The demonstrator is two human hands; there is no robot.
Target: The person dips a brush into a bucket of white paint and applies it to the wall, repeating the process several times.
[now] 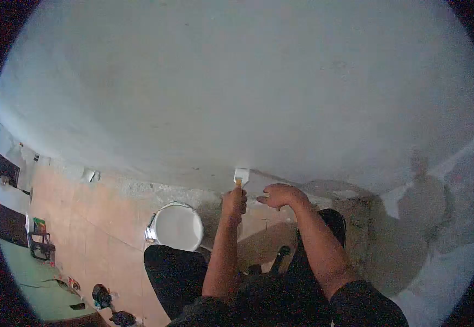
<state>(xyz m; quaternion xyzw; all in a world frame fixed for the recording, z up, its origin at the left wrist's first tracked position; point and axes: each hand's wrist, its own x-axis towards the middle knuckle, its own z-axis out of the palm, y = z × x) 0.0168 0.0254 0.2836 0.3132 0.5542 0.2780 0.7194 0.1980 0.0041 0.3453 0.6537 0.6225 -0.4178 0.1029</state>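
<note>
My left hand [234, 205] is wrapped round the yellowish handle of a paintbrush [241, 175]. Its wide white head points up and overlaps the base of the pale wall [237, 98]. Just right of it, my right hand [279, 197] holds nothing, its fingers loosely apart and bent downward near the foot of the wall. Left of my left forearm stands a round bucket [178, 226] whose inside shows smooth white, close to my knee.
The tan floor [95, 223] meets the wall along a rough, stained strip. A small light-coloured scrap [90, 175] lies by the wall. Far left are a dark chair [42, 246] and dark items [102, 296] on the floor. Shadows fall on the right wall.
</note>
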